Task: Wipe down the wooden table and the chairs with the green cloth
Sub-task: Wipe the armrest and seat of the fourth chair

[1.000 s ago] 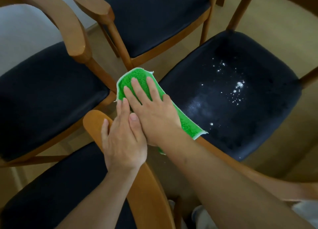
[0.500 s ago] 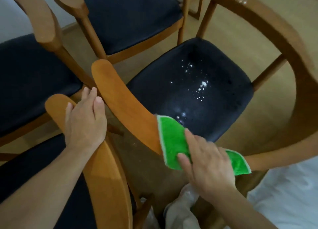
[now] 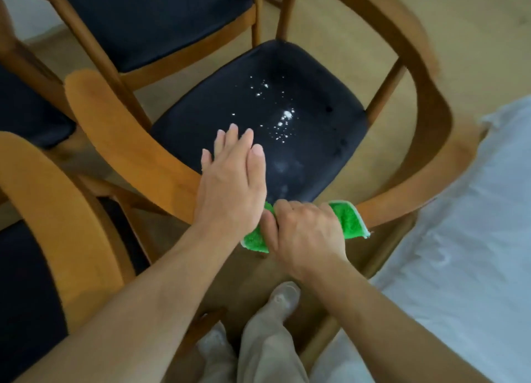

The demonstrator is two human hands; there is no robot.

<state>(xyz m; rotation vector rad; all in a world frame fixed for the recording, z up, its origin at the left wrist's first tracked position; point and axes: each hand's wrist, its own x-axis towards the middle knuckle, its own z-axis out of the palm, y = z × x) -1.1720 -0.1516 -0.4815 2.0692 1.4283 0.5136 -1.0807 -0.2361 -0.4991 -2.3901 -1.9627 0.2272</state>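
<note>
A wooden chair with a curved backrest rail [image 3: 138, 141] and a dark seat [image 3: 310, 141] stands in front of me; white powder specks [image 3: 283, 118] lie on the seat. My right hand [image 3: 304, 233] grips the green cloth [image 3: 347, 218], which is wrapped over the near part of the rail. My left hand [image 3: 232, 181] lies just left of it with fingers straight, reaching over the rail above the seat's near edge. The table is out of view.
Another chair's curved rail [image 3: 57, 216] is at the near left, and two more dark-seated chairs [image 3: 161, 17] stand behind. A white sheet [image 3: 465, 253] covers something on the right. My legs and feet [image 3: 267, 336] are below, on the beige floor.
My left hand left the near-left chair's rail and moved right onto the middle chair's rail beside my right hand. The right hand now curls round the cloth on the rail.
</note>
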